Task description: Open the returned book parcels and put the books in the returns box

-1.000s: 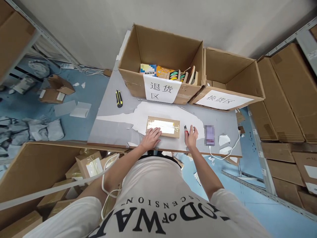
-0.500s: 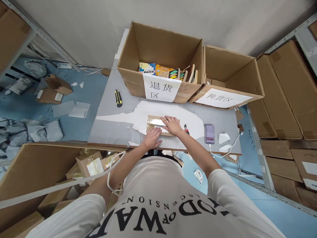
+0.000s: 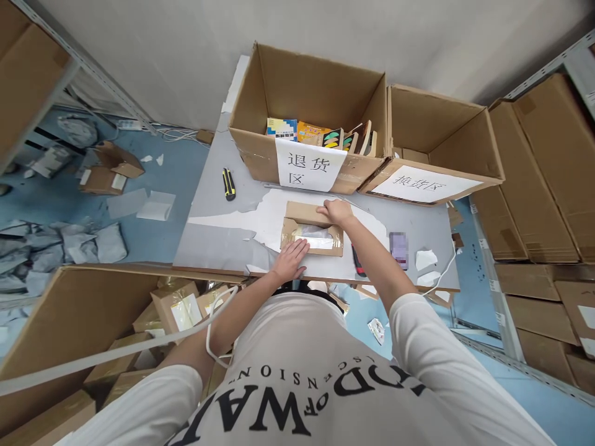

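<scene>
A small cardboard box [image 3: 331, 251] lies on the white-covered part of the table, its far flap [image 3: 304, 212] folded up and back. Something in pale, clear wrapping shows inside, with a white label strip along the near side. My right hand [image 3: 338, 212] pinches the flap near its right end. Flat against the box's near left edge, my left hand [image 3: 290, 260] rests with fingers stretched out. A red and black utility knife [image 3: 358, 262] lies just right of the box, partly under my right forearm.
Two large open cartons with paper signs stand at the back: the left carton [image 3: 251, 148] holds several books, the right carton [image 3: 488, 176] sits beside it. A yellow-black utility knife [image 3: 228, 184] and a phone [image 3: 398, 250] lie on the table [image 3: 209, 244]. A carton of parcels [image 3: 83, 291] stands front left.
My right hand has moved up and away from my body, lifting the far flap open, so the box's inside now shows. My left hand has stayed at the near left edge.
</scene>
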A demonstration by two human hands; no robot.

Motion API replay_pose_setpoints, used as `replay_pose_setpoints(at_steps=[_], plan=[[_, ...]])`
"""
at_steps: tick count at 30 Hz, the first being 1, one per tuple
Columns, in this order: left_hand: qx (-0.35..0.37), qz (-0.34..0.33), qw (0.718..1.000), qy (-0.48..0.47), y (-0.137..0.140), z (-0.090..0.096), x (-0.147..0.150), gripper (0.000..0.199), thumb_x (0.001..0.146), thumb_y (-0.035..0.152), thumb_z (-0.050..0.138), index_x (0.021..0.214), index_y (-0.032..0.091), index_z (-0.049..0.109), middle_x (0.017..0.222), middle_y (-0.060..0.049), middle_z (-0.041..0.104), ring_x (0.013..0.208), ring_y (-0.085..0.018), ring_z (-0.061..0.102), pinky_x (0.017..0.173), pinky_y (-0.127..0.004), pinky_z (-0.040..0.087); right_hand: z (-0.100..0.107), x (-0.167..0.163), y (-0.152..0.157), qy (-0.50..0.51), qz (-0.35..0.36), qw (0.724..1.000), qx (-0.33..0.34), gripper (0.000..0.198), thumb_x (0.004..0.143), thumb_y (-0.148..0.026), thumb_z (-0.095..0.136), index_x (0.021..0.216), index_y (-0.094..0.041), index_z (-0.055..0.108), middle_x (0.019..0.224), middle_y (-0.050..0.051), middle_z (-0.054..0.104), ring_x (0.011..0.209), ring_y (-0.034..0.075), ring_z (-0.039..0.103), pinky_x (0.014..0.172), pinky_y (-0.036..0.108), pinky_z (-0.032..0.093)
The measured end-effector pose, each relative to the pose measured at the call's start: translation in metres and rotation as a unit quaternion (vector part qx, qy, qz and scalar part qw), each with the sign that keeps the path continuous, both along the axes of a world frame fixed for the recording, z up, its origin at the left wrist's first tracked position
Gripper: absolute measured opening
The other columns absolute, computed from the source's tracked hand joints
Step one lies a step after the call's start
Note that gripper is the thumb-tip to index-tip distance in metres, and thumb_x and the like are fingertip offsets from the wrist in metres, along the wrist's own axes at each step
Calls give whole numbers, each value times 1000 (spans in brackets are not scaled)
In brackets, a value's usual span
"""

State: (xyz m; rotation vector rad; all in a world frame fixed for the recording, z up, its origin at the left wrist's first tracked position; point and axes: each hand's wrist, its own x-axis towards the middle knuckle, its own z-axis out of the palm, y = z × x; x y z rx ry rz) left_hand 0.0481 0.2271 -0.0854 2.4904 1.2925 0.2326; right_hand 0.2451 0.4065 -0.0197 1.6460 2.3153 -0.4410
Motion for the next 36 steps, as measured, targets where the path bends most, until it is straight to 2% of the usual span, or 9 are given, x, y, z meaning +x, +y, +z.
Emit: replay_pose_setpoints(at_steps=[5,8,12,16,20,23,26,30,36], plan=[[2,-9,1000,-9,1,5,0,68,85,30,51,147,10,33,152,-16,36,143,-30,28,116,-48,23,-20,-2,-21,87,-34,988,122,45,100,-36,30,128,-11,54,128,20,57,119,28,51,100,43,37],[-2,-9,999,-32,7,13,-7,61,86,29,52,143,14,40,150,-16,40,141,-29,33,113,-49,30,-15,5,-49,150,66,967,196,43,99,-21,25,134,-16,50,141,16,47,131,26,39,108,49,27],[1,24,997,-68,31,23,-36,69,80,42,62,142,18,42,148,-17,41,139,-32,35,111,-50,33,-3,13,-96,152,222,958,101,40,98,-30,36,132,-16,52,125,16,57,116,27,48,100,45,36],[-37,13,997,-71,63,19,-71,94,66,50,75,144,13,37,150,-19,37,141,-34,31,113,-50,31,-1,11,-120,83,145,984,65,59,87,-34,59,138,-11,43,123,19,54,110,31,49,92,43,40],[-74,-2,994,-87,78,5,-83,87,70,49,72,143,14,39,150,-17,39,138,-27,40,113,-42,36,4,-2,-117,42,106,992,51,44,81,-29,66,120,-13,56,116,16,57,106,30,51,89,40,40],[-65,6,994,-91,80,-1,-81,87,68,50,73,140,13,43,148,-17,42,135,-27,43,112,-42,36,9,-12,-119,5,97,994,45,25,87,-17,53,111,-15,58,106,14,63,98,27,56,84,37,41],[-59,32,994,-83,81,-3,-77,83,69,48,71,139,11,45,147,-17,43,134,-27,45,112,-41,37,8,-12,-134,-26,81,996,41,31,91,-8,35,112,-18,56,99,13,66,88,24,60,76,34,41],[-65,45,995,-62,83,-6,-73,77,71,41,67,138,12,46,148,-16,42,132,-27,47,113,-44,35,-14,0,-165,0,141,987,80,38,95,-11,26,117,-15,56,120,18,63,107,27,58,85,38,41],[-79,8,997,-5,81,15,-77,81,72,37,62,143,10,38,152,-16,35,136,-25,42,115,-43,30,-44,14,-196,108,152,977,104,45,95,-23,40,137,-9,46,152,19,35,143,31,28,111,51,26]])
